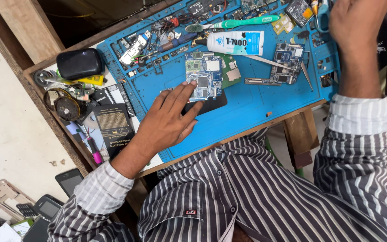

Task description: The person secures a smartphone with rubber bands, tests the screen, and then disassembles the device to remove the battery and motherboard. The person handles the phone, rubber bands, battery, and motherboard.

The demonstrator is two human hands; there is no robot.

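The work mat is bright blue. A white glue tube lies beside a green-handled toothbrush at the top. The shirt is grey-and-white striped.

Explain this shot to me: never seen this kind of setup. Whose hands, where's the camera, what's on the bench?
One view, from a camera worn on a person's head, looking down at their own two bare hands and striped shirt. The left hand lies flat on a blue work mat, fingertips on a blue circuit board that overlaps a dark flat piece. The right hand is raised at the mat's far corner; what it holds, if anything, cannot be made out. Also on the mat: a white glue tube, a green toothbrush, a second circuit board and tweezers.
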